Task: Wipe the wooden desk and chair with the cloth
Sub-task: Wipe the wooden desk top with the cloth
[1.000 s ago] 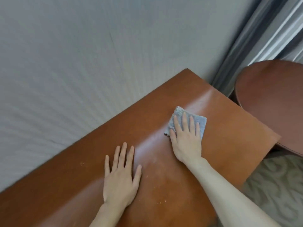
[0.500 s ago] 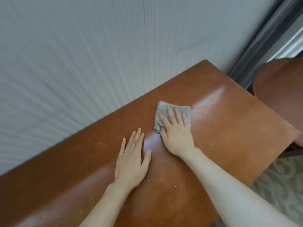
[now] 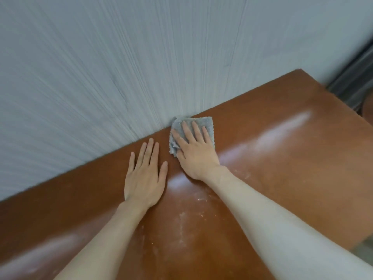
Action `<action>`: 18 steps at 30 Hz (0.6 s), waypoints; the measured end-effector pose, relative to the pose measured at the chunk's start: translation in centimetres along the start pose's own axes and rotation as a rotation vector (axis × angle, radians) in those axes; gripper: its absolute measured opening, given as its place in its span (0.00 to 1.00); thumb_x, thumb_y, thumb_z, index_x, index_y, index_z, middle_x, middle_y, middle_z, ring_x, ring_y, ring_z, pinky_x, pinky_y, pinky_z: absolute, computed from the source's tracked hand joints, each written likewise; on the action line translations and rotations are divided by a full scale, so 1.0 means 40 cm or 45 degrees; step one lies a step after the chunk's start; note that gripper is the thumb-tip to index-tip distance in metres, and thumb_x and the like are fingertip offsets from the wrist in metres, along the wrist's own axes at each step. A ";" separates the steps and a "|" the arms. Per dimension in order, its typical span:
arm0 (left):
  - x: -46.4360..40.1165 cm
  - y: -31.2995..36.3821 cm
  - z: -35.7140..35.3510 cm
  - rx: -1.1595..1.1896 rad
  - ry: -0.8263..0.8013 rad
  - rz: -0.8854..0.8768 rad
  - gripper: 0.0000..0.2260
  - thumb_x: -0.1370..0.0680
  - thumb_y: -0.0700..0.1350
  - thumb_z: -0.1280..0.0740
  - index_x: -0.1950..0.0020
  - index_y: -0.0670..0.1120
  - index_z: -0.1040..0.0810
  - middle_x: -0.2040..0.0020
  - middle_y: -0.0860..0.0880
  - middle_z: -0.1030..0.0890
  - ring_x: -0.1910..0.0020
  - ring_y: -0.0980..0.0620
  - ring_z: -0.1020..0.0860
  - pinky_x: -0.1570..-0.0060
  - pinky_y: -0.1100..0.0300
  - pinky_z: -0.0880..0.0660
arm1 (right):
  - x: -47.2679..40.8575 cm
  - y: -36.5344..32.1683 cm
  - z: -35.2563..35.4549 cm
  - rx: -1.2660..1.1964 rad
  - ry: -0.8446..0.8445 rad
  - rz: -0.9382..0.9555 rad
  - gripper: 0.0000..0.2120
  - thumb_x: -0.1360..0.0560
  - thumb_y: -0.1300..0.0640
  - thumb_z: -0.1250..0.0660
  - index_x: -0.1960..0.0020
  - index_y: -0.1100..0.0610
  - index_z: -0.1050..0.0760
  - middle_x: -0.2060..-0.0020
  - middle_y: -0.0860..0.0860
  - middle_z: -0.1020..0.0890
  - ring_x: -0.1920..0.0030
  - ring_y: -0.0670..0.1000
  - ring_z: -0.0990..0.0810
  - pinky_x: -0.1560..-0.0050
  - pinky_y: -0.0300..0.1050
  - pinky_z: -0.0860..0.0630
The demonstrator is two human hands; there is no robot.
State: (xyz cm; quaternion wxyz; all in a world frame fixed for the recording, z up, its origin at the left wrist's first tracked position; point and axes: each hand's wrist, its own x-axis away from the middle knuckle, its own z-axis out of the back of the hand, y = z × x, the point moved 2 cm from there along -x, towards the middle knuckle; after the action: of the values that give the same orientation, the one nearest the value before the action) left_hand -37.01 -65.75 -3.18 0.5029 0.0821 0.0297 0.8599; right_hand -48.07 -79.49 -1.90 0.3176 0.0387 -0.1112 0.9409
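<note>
A glossy reddish-brown wooden desk [image 3: 282, 158] fills the lower part of the view, with pale dusty smears near its middle. A small grey cloth [image 3: 205, 123] lies folded on the desk right against the wall edge. My right hand [image 3: 194, 150] lies flat on the cloth, fingers spread, pressing it down. My left hand [image 3: 144, 174] rests flat on the bare wood just left of it, palm down and holding nothing. No chair can be seen.
A pale grey textured wall [image 3: 141, 57] runs along the desk's far edge. A dark grey curtain or frame [image 3: 355, 85] stands at the right, past the desk's corner. A strip of floor [image 3: 365, 253] shows at the lower right.
My right hand has slid the cloth away from me and leftward, from mid-desk up to the wall edge. My left hand moved forward with it, staying flat on the wood.
</note>
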 end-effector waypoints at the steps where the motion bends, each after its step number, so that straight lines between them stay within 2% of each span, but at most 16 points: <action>1: 0.000 -0.004 -0.002 0.003 0.007 -0.005 0.30 0.15 0.59 0.61 0.15 0.48 0.55 0.15 0.52 0.57 0.16 0.55 0.60 0.17 0.48 0.58 | 0.010 -0.024 -0.008 0.016 -0.016 0.093 0.31 0.19 0.44 0.60 0.17 0.48 0.51 0.16 0.54 0.51 0.17 0.60 0.57 0.19 0.61 0.60; 3: 0.003 -0.005 -0.004 0.014 0.018 -0.014 0.30 0.15 0.58 0.60 0.15 0.48 0.55 0.15 0.52 0.56 0.17 0.55 0.60 0.17 0.48 0.58 | 0.028 -0.039 -0.018 0.022 -0.046 0.216 0.32 0.20 0.43 0.61 0.17 0.47 0.50 0.16 0.53 0.50 0.17 0.58 0.56 0.19 0.60 0.59; 5: 0.005 -0.004 -0.003 0.025 0.028 -0.016 0.30 0.15 0.58 0.61 0.15 0.48 0.54 0.15 0.52 0.55 0.17 0.55 0.60 0.18 0.48 0.58 | 0.034 -0.010 -0.014 -0.005 -0.026 0.191 0.31 0.20 0.43 0.58 0.17 0.46 0.49 0.16 0.52 0.49 0.17 0.57 0.56 0.19 0.59 0.60; 7: 0.006 -0.005 -0.002 0.019 0.020 -0.019 0.30 0.15 0.59 0.61 0.15 0.48 0.54 0.15 0.52 0.56 0.16 0.55 0.59 0.18 0.48 0.59 | 0.040 0.051 -0.005 -0.025 0.015 0.038 0.30 0.18 0.42 0.55 0.17 0.46 0.50 0.16 0.53 0.50 0.17 0.58 0.56 0.19 0.59 0.62; 9: 0.006 -0.005 -0.002 0.015 0.022 -0.023 0.30 0.15 0.59 0.61 0.15 0.48 0.55 0.15 0.52 0.56 0.16 0.54 0.59 0.18 0.47 0.58 | 0.060 0.134 0.002 -0.022 0.080 -0.188 0.31 0.19 0.41 0.55 0.17 0.46 0.51 0.16 0.54 0.50 0.17 0.59 0.56 0.19 0.59 0.61; 14: 0.007 -0.003 -0.001 -0.001 0.001 -0.033 0.30 0.15 0.60 0.63 0.15 0.48 0.57 0.15 0.51 0.59 0.16 0.52 0.60 0.18 0.46 0.58 | 0.209 0.385 0.022 -0.030 0.232 -0.771 0.34 0.22 0.43 0.57 0.17 0.50 0.45 0.18 0.59 0.44 0.18 0.64 0.48 0.20 0.64 0.53; 16: 0.009 -0.002 0.002 0.000 0.007 -0.033 0.30 0.15 0.59 0.63 0.15 0.47 0.57 0.15 0.51 0.59 0.16 0.52 0.60 0.18 0.46 0.58 | 0.236 0.423 0.031 -0.048 0.174 -0.904 0.34 0.22 0.44 0.57 0.17 0.48 0.48 0.17 0.57 0.46 0.18 0.62 0.50 0.20 0.63 0.53; 18: 0.008 -0.001 0.004 -0.008 0.000 -0.026 0.29 0.14 0.59 0.63 0.15 0.48 0.58 0.15 0.51 0.60 0.16 0.52 0.61 0.18 0.46 0.59 | 0.219 0.373 0.030 -0.066 0.154 -0.882 0.35 0.23 0.44 0.60 0.17 0.48 0.50 0.17 0.57 0.48 0.18 0.61 0.53 0.20 0.62 0.56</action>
State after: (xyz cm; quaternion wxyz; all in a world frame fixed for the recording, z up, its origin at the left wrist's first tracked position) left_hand -37.10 -65.45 -2.97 0.5119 0.0802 0.0279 0.8548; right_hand -64.08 -86.15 -2.24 0.6250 0.0104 -0.0965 0.7746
